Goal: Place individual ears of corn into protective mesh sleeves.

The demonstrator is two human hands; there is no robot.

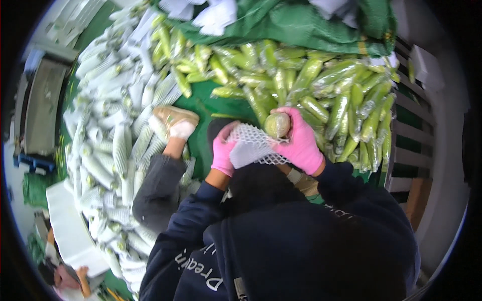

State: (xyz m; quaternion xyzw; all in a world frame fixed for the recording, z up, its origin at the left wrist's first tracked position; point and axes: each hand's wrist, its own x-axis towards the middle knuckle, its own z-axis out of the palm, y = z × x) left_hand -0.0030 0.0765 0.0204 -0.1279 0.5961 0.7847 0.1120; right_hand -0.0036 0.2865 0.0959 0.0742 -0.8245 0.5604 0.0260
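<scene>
My left hand (224,149), in a pink glove, is closed on the left end of a white foam net sleeve (251,143). Pale sheeting shows through the mesh. My right hand (303,141), also pink-gloved, wraps round a pale green, film-wrapped long gourd (276,125), whose round end faces me. The sleeve's right edge lies against the gourd and my right thumb. How far the gourd reaches into the sleeve cannot be made out. Beyond my hands lies a heap of green gourds in clear film (306,75).
On the left spreads a large pile of gourds in white net sleeves (120,145). A green woven sack (291,22) covers the heap's far side. Slatted boards (411,120) stand at the right. My shoe (173,120) rests between the piles; another person (68,278) sits at lower left.
</scene>
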